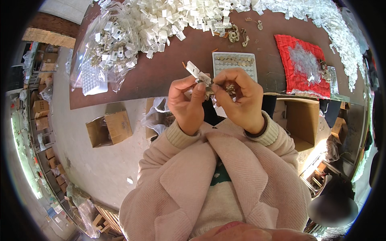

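Note:
Just past the table's near edge, my left hand [186, 105] is closed on a small opened white plastic case [193, 69], pinched between thumb and fingers. An orange strip sticks out at the case's far end. Close beside it, my right hand [240, 100] pinches a coiled beige cord [230, 89] that seems to run to the case; its tip is hidden between my fingers. Behind my right hand lies a white dimpled tray [234, 73] with several small round discs in it. Several loose coiled cords [233, 35] lie on the brown table [181, 52] beyond the tray.
A large heap of white plastic pieces [169, 20] covers the far side. A clear plastic bag [114, 52] with corded cases lies at left. Clear small parts rest on a red quilted cloth [286, 64] at right. Cardboard boxes [118, 126] stand on the floor; another person sits at lower right.

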The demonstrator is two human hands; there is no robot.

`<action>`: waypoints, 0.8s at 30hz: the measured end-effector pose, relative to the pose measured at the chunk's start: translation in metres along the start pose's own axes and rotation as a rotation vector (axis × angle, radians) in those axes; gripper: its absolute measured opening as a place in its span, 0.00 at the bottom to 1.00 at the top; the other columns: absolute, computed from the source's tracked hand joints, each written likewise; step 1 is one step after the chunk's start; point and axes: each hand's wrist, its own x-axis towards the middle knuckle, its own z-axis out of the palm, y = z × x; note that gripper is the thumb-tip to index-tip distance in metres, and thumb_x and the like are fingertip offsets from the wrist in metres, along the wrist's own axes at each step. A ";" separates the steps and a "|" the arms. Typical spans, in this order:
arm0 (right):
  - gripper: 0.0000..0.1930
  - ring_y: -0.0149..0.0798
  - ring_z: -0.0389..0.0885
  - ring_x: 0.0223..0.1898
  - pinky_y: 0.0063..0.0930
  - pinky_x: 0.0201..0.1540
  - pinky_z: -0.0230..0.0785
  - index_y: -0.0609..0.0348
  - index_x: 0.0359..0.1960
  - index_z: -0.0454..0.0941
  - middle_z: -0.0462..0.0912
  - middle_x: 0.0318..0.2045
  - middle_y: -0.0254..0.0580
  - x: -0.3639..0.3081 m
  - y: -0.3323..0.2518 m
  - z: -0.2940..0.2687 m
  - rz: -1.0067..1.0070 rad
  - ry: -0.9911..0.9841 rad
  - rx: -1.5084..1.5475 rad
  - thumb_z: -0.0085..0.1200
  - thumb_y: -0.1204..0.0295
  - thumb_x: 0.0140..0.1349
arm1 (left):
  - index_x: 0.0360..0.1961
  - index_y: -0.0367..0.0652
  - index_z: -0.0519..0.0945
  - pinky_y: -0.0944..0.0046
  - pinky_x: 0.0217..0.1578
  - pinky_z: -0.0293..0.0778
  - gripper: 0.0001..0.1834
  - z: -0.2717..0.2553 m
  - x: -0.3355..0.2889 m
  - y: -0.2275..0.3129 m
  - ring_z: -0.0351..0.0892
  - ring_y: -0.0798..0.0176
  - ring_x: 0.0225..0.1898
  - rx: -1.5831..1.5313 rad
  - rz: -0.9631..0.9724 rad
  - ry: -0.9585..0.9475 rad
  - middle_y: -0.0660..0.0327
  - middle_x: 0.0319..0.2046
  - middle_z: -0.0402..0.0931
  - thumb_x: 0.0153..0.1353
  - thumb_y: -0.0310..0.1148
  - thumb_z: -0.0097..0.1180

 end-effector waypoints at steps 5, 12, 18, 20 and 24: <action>0.10 0.21 0.77 0.30 0.17 0.31 0.71 0.60 0.31 0.72 0.81 0.30 0.37 0.004 0.002 0.003 0.026 0.063 0.070 0.62 0.84 0.59 | 0.46 0.43 0.75 0.73 0.28 0.69 0.09 -0.003 0.001 0.003 0.73 0.74 0.27 -0.018 0.005 -0.040 0.52 0.40 0.83 0.67 0.23 0.58; 0.12 0.22 0.77 0.30 0.17 0.32 0.71 0.58 0.30 0.69 0.82 0.32 0.39 -0.001 0.018 0.019 -0.073 0.124 0.183 0.62 0.84 0.59 | 0.46 0.42 0.75 0.73 0.29 0.66 0.07 -0.003 0.001 0.007 0.68 0.74 0.26 -0.283 -0.233 0.027 0.52 0.40 0.84 0.69 0.27 0.57; 0.12 0.23 0.77 0.34 0.19 0.37 0.72 0.58 0.32 0.69 0.80 0.33 0.37 -0.006 0.027 0.016 -0.044 0.069 0.139 0.61 0.85 0.60 | 0.46 0.42 0.75 0.70 0.35 0.76 0.08 -0.001 0.000 0.007 0.79 0.69 0.34 -0.291 -0.379 0.109 0.54 0.41 0.83 0.69 0.29 0.58; 0.14 0.25 0.76 0.36 0.21 0.42 0.71 0.57 0.34 0.67 0.79 0.35 0.38 -0.013 0.028 0.012 0.145 0.020 0.324 0.59 0.88 0.60 | 0.47 0.43 0.74 0.68 0.37 0.78 0.09 -0.003 0.000 0.007 0.81 0.67 0.38 -0.291 -0.388 0.034 0.54 0.43 0.82 0.69 0.30 0.58; 0.10 0.24 0.77 0.38 0.20 0.44 0.71 0.58 0.38 0.70 0.80 0.37 0.35 -0.017 0.040 0.001 0.197 -0.028 0.345 0.60 0.84 0.63 | 0.48 0.43 0.73 0.72 0.33 0.76 0.09 -0.006 0.002 0.001 0.81 0.68 0.39 -0.197 -0.385 -0.016 0.54 0.44 0.82 0.69 0.30 0.58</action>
